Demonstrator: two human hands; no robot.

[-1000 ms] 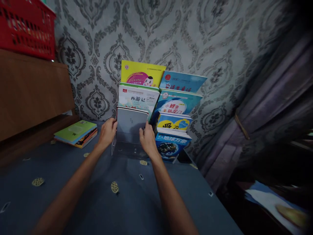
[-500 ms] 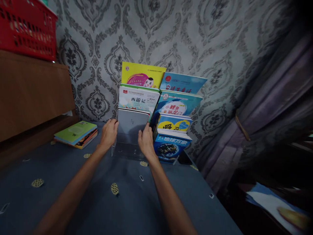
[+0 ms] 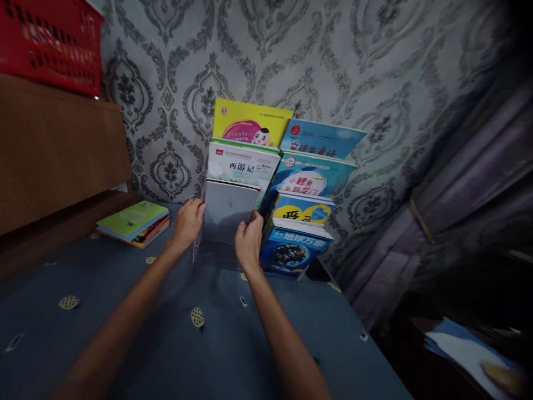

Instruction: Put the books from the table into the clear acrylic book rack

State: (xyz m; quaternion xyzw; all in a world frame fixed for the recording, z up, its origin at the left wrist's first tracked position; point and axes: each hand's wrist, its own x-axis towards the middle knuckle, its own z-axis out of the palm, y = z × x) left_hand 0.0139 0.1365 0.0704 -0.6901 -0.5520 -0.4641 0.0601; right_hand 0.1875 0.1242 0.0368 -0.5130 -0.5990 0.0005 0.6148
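A grey notebook [image 3: 229, 210] with rounded corners stands upright in the front of a clear stepped book stand [image 3: 214, 255]. My left hand [image 3: 189, 223] is closed on its left edge, while my right hand [image 3: 249, 244] grips the right edge. Some of the fingers are hidden behind the cover. Behind the notebook rises a white book [image 3: 244, 165], and a taller yellow book [image 3: 255, 119] is at the back. Just right of my right hand, several books fill the other column, with a blue globe-cover book [image 3: 293, 250] in front.
At left on the patterned blue tablecloth [image 3: 154, 316] lies a small pile of books [image 3: 135, 219]. A wooden cabinet [image 3: 62, 150] carries a red basket [image 3: 54, 44]. Patterned wallpaper covers the wall behind; a tied curtain [image 3: 400, 244] hangs at right.
The view has shifted slightly, so the stand and books appear a little further right. Both hands keep their places at the notebook's sides.
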